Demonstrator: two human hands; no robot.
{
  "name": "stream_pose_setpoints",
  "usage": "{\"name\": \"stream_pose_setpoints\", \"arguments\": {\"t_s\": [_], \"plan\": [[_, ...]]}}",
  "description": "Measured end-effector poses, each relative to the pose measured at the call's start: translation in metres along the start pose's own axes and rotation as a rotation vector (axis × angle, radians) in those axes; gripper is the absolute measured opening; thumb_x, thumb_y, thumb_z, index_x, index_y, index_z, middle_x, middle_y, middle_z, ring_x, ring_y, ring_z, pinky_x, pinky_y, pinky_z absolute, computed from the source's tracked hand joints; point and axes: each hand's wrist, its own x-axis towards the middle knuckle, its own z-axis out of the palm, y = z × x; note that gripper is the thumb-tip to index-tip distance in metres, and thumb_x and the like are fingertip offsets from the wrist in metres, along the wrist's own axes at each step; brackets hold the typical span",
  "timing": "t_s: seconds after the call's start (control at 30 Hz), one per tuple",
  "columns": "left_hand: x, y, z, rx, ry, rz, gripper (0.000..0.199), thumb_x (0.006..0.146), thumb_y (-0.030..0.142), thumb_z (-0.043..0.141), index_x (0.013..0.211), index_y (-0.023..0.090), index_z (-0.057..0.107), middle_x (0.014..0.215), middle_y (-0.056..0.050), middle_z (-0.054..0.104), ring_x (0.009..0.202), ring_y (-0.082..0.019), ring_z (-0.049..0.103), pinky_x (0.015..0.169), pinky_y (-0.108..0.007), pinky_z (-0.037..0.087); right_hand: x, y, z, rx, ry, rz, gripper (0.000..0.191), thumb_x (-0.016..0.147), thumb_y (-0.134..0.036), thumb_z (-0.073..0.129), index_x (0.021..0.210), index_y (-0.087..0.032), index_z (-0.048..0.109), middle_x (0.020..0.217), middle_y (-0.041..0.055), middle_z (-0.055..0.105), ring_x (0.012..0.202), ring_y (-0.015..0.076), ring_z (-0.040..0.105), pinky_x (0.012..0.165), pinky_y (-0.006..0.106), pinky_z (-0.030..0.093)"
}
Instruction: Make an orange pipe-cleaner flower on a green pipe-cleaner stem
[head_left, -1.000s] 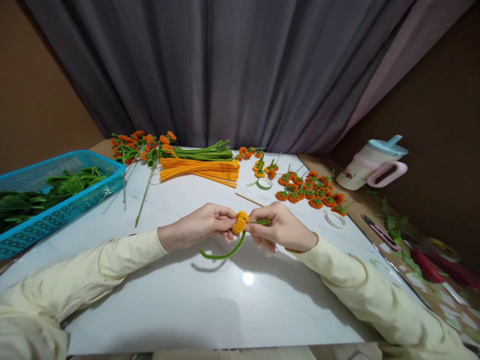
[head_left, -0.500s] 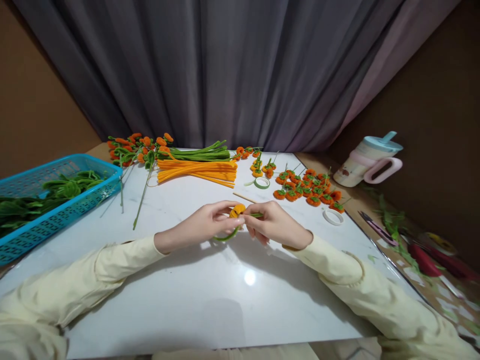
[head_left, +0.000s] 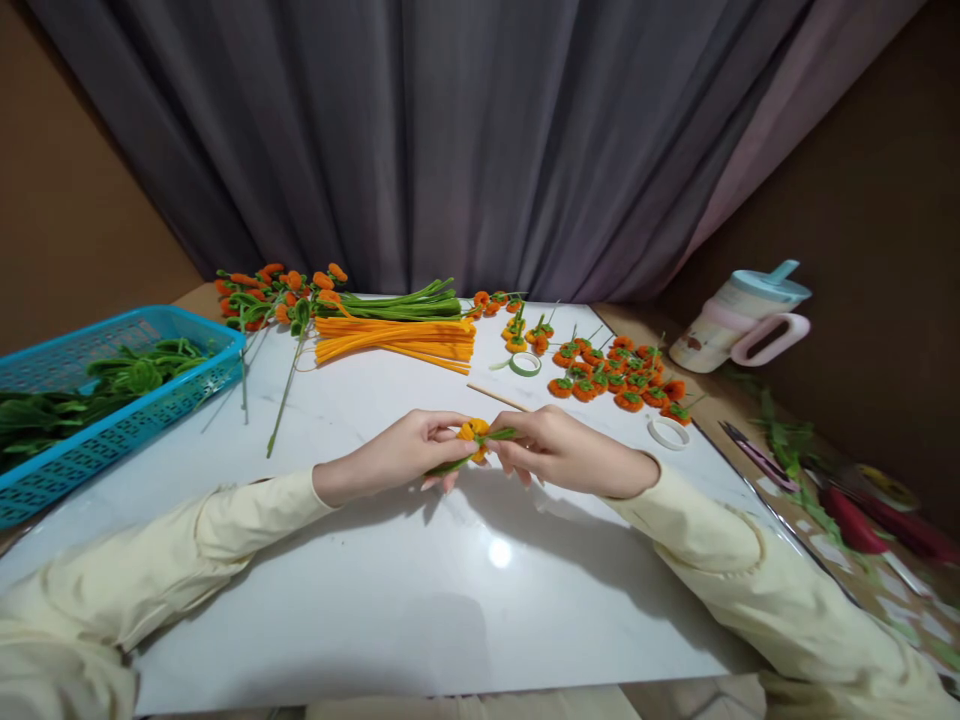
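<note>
Between my hands is a small yellow-orange pipe-cleaner flower (head_left: pixel 475 432) with green pipe cleaner across it. My left hand (head_left: pixel 420 445) is closed on the flower's left side, thumb on top. With thumb and fingers my right hand (head_left: pixel 544 442) pinches the green pipe cleaner (head_left: pixel 504 434) at the flower's right side. A thin wooden stick (head_left: pixel 495 396) lies just beyond my hands. Behind it are a bundle of orange pipe cleaners (head_left: pixel 394 342), a bundle of green pipe cleaners (head_left: pixel 412 303) and a roll of green tape (head_left: pixel 525 364).
Orange pipe-cleaner pumpkins (head_left: pixel 611 375) cluster at right, near a white tape ring (head_left: pixel 667 433). A blue basket (head_left: pixel 124 430) with green pieces stands left, orange flowers (head_left: pixel 281 295) behind it. Pliers (head_left: pixel 759 457), scraps and a lidded cup (head_left: pixel 739 318) lie beyond the table's right edge.
The flower has turned in my fingers, so green now shows across its middle. The loop of green pipe cleaner below it now lies along my left fingers. My right hand has shifted slightly.
</note>
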Motion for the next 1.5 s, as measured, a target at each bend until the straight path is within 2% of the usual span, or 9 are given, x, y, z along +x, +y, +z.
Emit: {"name": "stream_pose_setpoints", "arguments": {"t_s": [0.23, 0.43, 0.53, 0.63, 0.7, 0.93, 1.1, 1.37, 1.5], "plan": [[0.000, 0.000, 0.000, 0.020, -0.021, -0.045, 0.029, 0.086, 0.034, 0.048, 0.093, 0.010, 0.062, 0.048, 0.001, 0.060, 0.033, -0.006, 0.042, 0.037, -0.017, 0.032, 0.001, -0.003, 0.004, -0.160, 0.091, -0.081, 0.016, 0.087, -0.017, 0.046, 0.082, -0.013, 0.061, 0.059, 0.0009, 0.061, 0.051, 0.0091, 0.054, 0.052, 0.019, 0.037], [0.004, -0.009, 0.001, -0.101, -0.015, -0.038, 0.029, 0.086, 0.033, 0.050, 0.098, 0.009, 0.059, 0.055, -0.004, 0.065, 0.037, -0.008, 0.050, 0.038, -0.017, 0.037, -0.002, -0.003, 0.016, -0.397, 0.162, -0.163, 0.015, 0.086, -0.014, 0.044, 0.076, -0.015, 0.054, 0.062, 0.0019, 0.059, 0.050, 0.0094, 0.048, 0.050, 0.021, 0.030], [0.008, -0.015, 0.000, -0.280, -0.029, -0.025, 0.030, 0.085, 0.036, 0.054, 0.098, 0.009, 0.056, 0.064, -0.007, 0.067, 0.048, -0.012, 0.060, 0.042, -0.018, 0.042, -0.004, -0.001, 0.013, -0.326, 0.196, -0.089, 0.012, 0.088, -0.026, 0.049, 0.083, -0.016, 0.052, 0.064, 0.0012, 0.059, 0.052, 0.0098, 0.051, 0.051, 0.020, 0.033], [0.010, -0.019, -0.001, -0.432, -0.033, -0.023, 0.034, 0.084, 0.036, 0.057, 0.106, 0.012, 0.049, 0.072, -0.009, 0.068, 0.057, -0.015, 0.064, 0.048, -0.020, 0.046, -0.004, 0.003, 0.009, -0.254, 0.213, -0.007, 0.032, 0.082, -0.046, 0.057, 0.085, -0.016, 0.050, 0.067, 0.0019, 0.059, 0.054, 0.0108, 0.052, 0.052, 0.021, 0.037], [0.010, -0.021, 0.000, -0.473, -0.049, -0.007, 0.036, 0.085, 0.037, 0.057, 0.111, 0.015, 0.044, 0.075, -0.008, 0.068, 0.059, -0.015, 0.065, 0.052, -0.021, 0.048, -0.003, 0.005, 0.012, -0.208, 0.249, 0.022, 0.036, 0.081, -0.050, 0.057, 0.084, -0.016, 0.049, 0.068, 0.0022, 0.059, 0.056, 0.0116, 0.054, 0.053, 0.022, 0.040], [0.009, -0.032, 0.005, -0.442, -0.056, 0.082, 0.029, 0.090, 0.040, 0.050, 0.104, 0.017, 0.039, 0.078, -0.008, 0.069, 0.061, -0.014, 0.065, 0.054, -0.021, 0.047, -0.001, 0.018, 0.036, 0.084, 0.393, -0.132, 0.023, 0.084, -0.036, 0.058, 0.094, -0.016, 0.050, 0.086, 0.0052, 0.062, 0.071, 0.0120, 0.060, 0.055, 0.021, 0.049], [0.008, -0.038, 0.011, -0.401, -0.059, 0.147, 0.025, 0.090, 0.041, 0.048, 0.093, 0.018, 0.040, 0.076, -0.006, 0.069, 0.060, -0.015, 0.066, 0.054, -0.023, 0.048, -0.006, 0.025, 0.048, 0.180, 0.463, -0.197, 0.016, 0.083, -0.029, 0.059, 0.092, -0.017, 0.054, 0.084, 0.0042, 0.064, 0.070, 0.0114, 0.059, 0.065, 0.025, 0.055], [0.009, -0.041, 0.014, -0.447, -0.052, 0.122, 0.027, 0.088, 0.040, 0.053, 0.085, 0.016, 0.042, 0.084, -0.009, 0.069, 0.076, -0.018, 0.068, 0.063, -0.026, 0.050, -0.010, 0.030, 0.046, 0.138, 0.422, -0.213, 0.006, 0.082, -0.019, 0.057, 0.086, -0.015, 0.058, 0.083, 0.0057, 0.067, 0.069, 0.0115, 0.062, 0.067, 0.025, 0.056], [0.010, -0.044, 0.013, -0.476, -0.023, 0.059, 0.032, 0.082, 0.043, 0.059, 0.085, 0.015, 0.043, 0.084, -0.010, 0.068, 0.073, -0.020, 0.068, 0.058, -0.026, 0.051, -0.010, 0.035, 0.047, 0.079, 0.410, -0.244, 0.007, 0.082, -0.017, 0.055, 0.088, -0.015, 0.059, 0.084, 0.0066, 0.068, 0.071, 0.0123, 0.063, 0.069, 0.025, 0.056]]}}
